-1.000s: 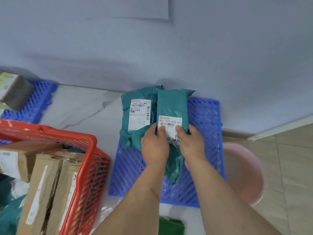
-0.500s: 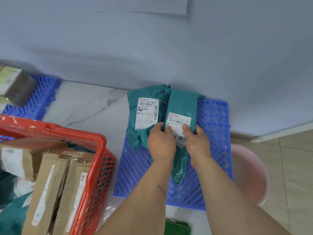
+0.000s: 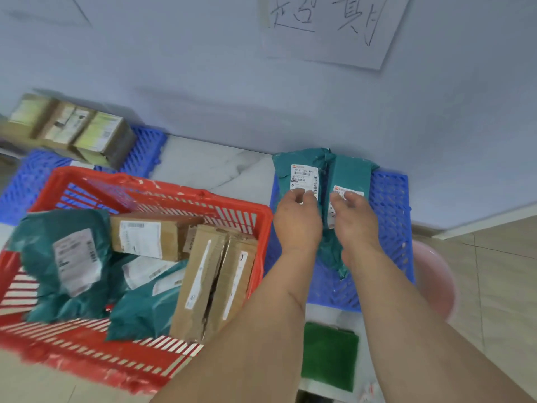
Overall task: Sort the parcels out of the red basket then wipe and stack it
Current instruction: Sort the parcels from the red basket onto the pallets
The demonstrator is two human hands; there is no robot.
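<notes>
The red basket point(image 3: 263, 225) stands at the left, holding several teal bags and brown cardboard boxes. Two teal bag parcels with white labels lie side by side against the wall on a blue slatted pallet point(image 3: 390, 216): the left one point(image 3: 286, 170) and the right one point(image 3: 350, 173). My left hand point(image 3: 297, 221) hovers over the left parcel's label, fingers loosely curled and holding nothing. My right hand point(image 3: 356, 222) is just above the right parcel, fingers apart, no longer gripping it. A green cloth point(image 3: 328, 354) lies on the floor between my forearms.
A second blue pallet point(image 3: 142, 149) at the far left carries brown boxes point(image 3: 75, 129) against the wall. A pink basin point(image 3: 436, 283) sits at the right of the near pallet. A paper sign point(image 3: 328, 27) hangs on the wall. Tiled floor lies at the right.
Both hands have let go of the right teal parcel and lifted back, the left hand drifting over the left parcel. The view swung left, showing more of the basket.
</notes>
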